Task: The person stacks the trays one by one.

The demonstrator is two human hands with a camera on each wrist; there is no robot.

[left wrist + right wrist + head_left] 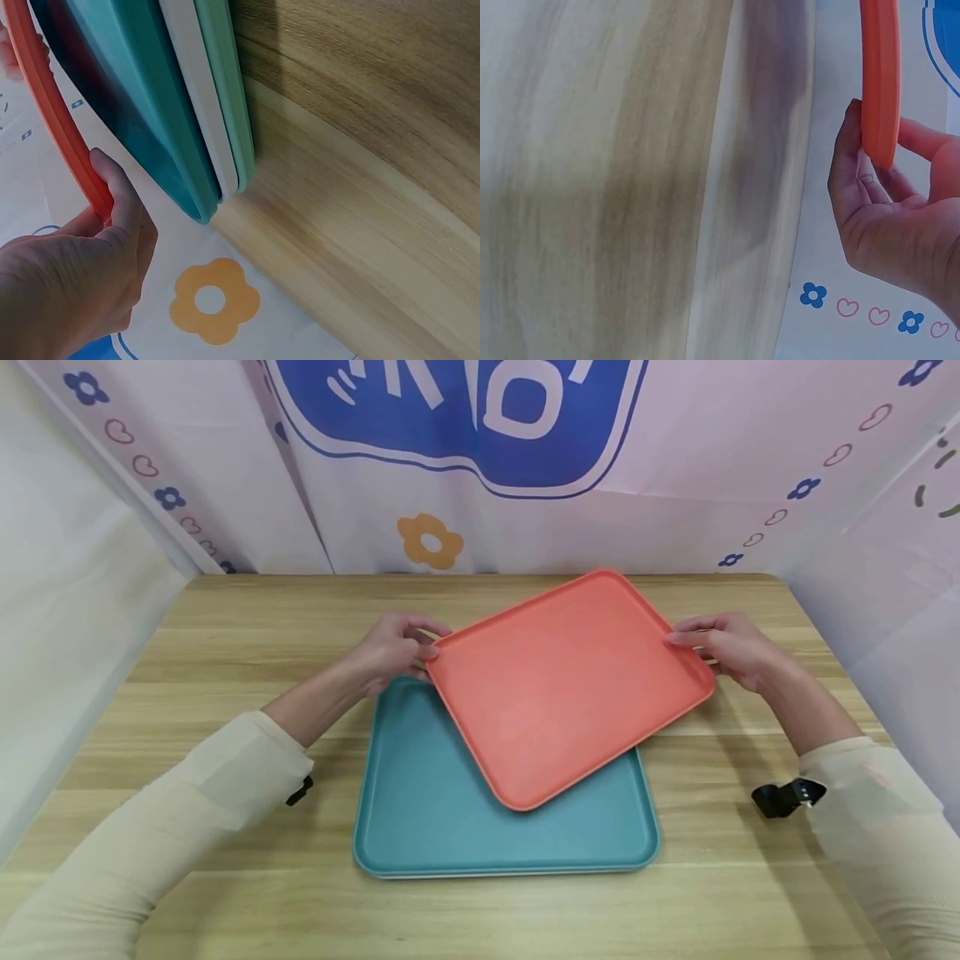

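Observation:
Both hands hold a coral-red rectangular tray [570, 685] by its two short ends. At its left end, the left hand [397, 652] pinches the rim, thumb on one face and fingers on the other. The right hand [731, 647] grips the opposite end near the right corner. The red tray is turned at an angle, raised above a teal tray [450, 810] and covering much of it. In the left wrist view, a white tray [202, 97] and a light green tray [229, 97] lie stacked beneath the teal one.
The stack sits on a wooden table [750, 877] with wood-grain bands. Behind the table hangs a white printed sheet [675, 527] with a blue sign and flowers. A white side wall [60, 610] borders the left. Black wrist straps [787, 797] show at the sleeves.

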